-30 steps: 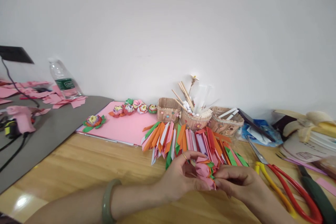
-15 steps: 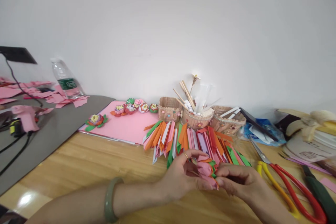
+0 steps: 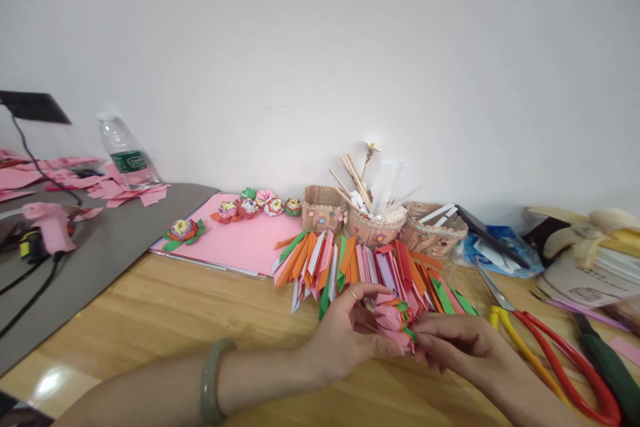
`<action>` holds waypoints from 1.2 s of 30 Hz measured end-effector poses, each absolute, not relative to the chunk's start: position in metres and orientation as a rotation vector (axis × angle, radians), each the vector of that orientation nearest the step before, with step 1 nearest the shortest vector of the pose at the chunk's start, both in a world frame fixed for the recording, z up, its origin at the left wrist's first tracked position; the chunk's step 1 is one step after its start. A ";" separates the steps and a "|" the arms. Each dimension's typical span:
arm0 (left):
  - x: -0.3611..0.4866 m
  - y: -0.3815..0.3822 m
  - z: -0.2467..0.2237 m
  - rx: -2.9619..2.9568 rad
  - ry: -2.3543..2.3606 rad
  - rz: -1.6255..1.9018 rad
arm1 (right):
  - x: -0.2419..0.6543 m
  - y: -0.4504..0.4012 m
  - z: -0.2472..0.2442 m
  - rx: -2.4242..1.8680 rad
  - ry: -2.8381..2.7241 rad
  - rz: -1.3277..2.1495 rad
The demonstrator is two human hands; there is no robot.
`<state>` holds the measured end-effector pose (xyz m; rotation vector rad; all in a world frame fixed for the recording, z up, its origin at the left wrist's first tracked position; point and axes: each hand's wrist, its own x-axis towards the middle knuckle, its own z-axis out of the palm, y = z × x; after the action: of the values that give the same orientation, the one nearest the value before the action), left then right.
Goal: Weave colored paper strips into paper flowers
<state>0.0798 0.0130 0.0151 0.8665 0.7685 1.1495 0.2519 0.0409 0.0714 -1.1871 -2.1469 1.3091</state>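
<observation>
Between my two hands is a folded paper flower (image 3: pixel 391 315), mostly pink with green and orange edges, held just above the wooden table. My left hand (image 3: pixel 350 330) curls its fingers and thumb around the flower's left side. On the other side, my right hand (image 3: pixel 453 343) pinches the flower's right edge between thumb and fingers; its fingertips partly hide that edge. Just beyond my hands lie rows of folded paper strips (image 3: pixel 310 260) in orange, pink, green, white and red. Finished-looking paper flowers (image 3: pixel 247 205) sit on a pink sheet (image 3: pixel 240 240) farther left.
Three woven baskets (image 3: pixel 324 208) stand along the wall, the middle one holding sticks. Scissors (image 3: pixel 545 347) and a green-handled tool (image 3: pixel 605 360) lie at right, near banana peels (image 3: pixel 590 233). At left are a pink glue gun (image 3: pixel 53 223), a bottle (image 3: pixel 127 157) and pink paper scraps (image 3: pixel 120 190).
Both hands keep hold of the paper flower. The flower has turned slightly, and my right fingers have shifted a little along its edge.
</observation>
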 end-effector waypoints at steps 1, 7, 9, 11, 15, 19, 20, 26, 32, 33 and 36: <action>0.080 0.013 0.015 0.863 0.770 1.148 | 0.252 0.041 0.072 -1.191 -2.167 1.283; 0.081 0.015 0.014 0.876 0.773 1.146 | 0.252 0.040 0.070 -1.205 -2.193 1.249; 0.080 0.015 0.015 0.867 0.767 1.137 | 0.252 0.039 0.070 -1.203 -2.183 1.263; 0.080 0.015 0.015 0.865 0.763 1.127 | 0.252 0.039 0.070 -1.200 -2.165 1.277; 0.080 0.014 0.015 0.875 0.770 1.123 | 0.250 0.041 0.070 -1.218 -2.095 1.313; 0.081 0.015 0.015 0.886 0.803 1.111 | 0.249 0.043 0.065 -1.249 -2.075 1.295; 0.081 0.015 0.015 0.892 0.812 1.112 | 0.249 0.043 0.063 -1.257 -2.075 1.283; 0.081 0.013 0.017 0.878 0.811 1.135 | 0.246 0.044 0.063 -1.228 -2.062 1.096; 0.081 0.013 0.015 0.877 0.789 1.139 | 0.247 0.040 0.065 -1.173 -2.179 0.871; 0.081 0.013 0.015 0.862 0.772 1.144 | 0.248 0.039 0.064 -1.172 -2.199 0.833; 0.082 0.013 0.016 0.843 0.750 1.169 | 0.249 0.038 0.063 -1.163 -2.215 0.767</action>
<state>0.0818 0.0133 0.0159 0.8426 0.7495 1.1686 0.2488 0.0381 0.0633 -1.1626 -2.2150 0.7667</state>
